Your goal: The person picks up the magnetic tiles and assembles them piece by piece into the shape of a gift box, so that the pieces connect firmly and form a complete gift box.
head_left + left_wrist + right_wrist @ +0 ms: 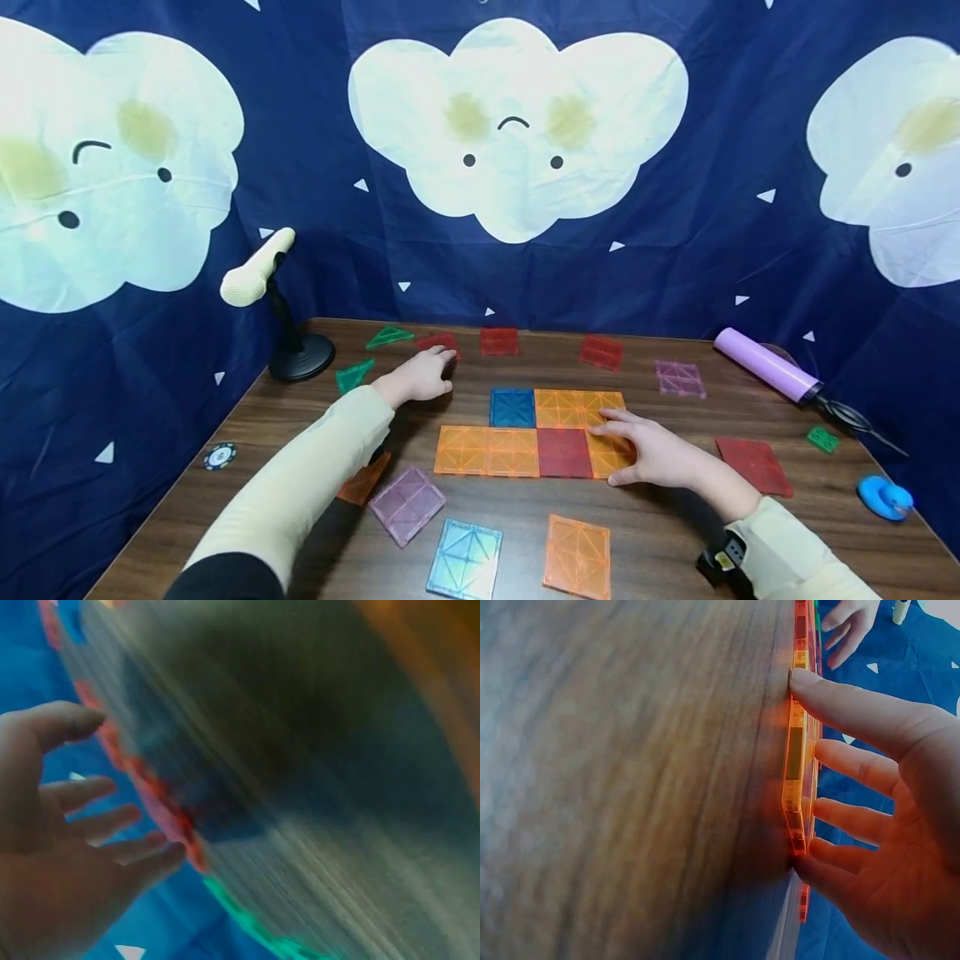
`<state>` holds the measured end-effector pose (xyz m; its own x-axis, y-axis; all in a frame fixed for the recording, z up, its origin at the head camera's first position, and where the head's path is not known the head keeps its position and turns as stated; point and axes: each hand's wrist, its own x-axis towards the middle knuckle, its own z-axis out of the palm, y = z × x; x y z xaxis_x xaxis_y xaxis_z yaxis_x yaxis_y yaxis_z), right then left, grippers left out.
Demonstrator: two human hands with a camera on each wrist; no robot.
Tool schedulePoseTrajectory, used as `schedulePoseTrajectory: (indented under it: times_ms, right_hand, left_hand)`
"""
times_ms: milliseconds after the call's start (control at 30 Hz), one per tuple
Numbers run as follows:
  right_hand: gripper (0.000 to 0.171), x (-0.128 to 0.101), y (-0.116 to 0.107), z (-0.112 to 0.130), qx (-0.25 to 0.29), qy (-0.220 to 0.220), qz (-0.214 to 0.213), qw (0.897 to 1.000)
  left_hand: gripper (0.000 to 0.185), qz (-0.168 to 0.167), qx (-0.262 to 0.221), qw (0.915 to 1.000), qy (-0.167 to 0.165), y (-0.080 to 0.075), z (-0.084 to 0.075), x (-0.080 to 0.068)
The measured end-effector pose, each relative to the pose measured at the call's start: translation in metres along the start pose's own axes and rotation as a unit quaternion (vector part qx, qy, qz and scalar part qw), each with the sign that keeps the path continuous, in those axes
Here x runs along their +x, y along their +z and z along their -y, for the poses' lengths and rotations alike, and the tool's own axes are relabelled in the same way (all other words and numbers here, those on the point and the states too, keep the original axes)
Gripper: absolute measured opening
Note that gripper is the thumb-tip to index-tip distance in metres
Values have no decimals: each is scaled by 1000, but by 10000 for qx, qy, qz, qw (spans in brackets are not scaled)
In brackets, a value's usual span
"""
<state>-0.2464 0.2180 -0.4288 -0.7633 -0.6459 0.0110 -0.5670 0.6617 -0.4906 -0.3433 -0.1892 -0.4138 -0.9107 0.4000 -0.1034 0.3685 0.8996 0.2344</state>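
Wood-grain brown, the surface [675, 533] carries everything, backed by a navy cloth [315, 167] printed with white cloud faces. Near its middle lies a flat patch of joined square tiles [525, 433] — blue and orange in the far row, orange and red in the near one. The right hand [652, 454] rests on the patch's right end, fingers straight and spread over an orange tile [609, 454], its grip holding nothing; the right wrist view shows the fingertips [810, 679] pressed against that tile's glowing orange edge. The left hand [420, 377] is stretched to the far left part of the surface, fingers extended flat on or just at a red tile [441, 342] (the left wrist view is heavily blurred, showing only loosely spread fingers beside a red edge), so its grip is wide and holds nothing. Loose tiles lie around: two more red ones [498, 341] along the far edge, a pale purple one [679, 377], a red one [753, 465] to the right, and purple [407, 503], iridescent [465, 560] and orange [576, 557] squares nearest the person. Two green triangles [355, 375] sit by a black-based microphone stand [298, 354]. At the right edge — a lilac cylinder [765, 364], a small green piece [822, 439] and a blue object [885, 497].
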Motion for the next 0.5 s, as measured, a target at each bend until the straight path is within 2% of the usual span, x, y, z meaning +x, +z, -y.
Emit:
schedulePoseTrajectory:
  times_ms: [100, 200, 300, 500]
  right_hand:
    - [64, 0, 3, -2, 47, -15, 10, 10000]
    - [64, 0, 4, -3, 24, -52, -10, 10000]
    - [64, 1, 3, -4, -33, -73, -54, 10000]
    - [63, 1, 0, -4, -106, -32, -60, 9999]
  left_hand:
    - [67, 192, 74, 9995, -239, 4, 4, 9]
    - [64, 254, 208, 9993, -196, 6, 2, 10]
    - [59, 238, 159, 9995, 116, 6, -5, 3]
    - [50, 153, -258, 9957, 876, 7, -22, -20]
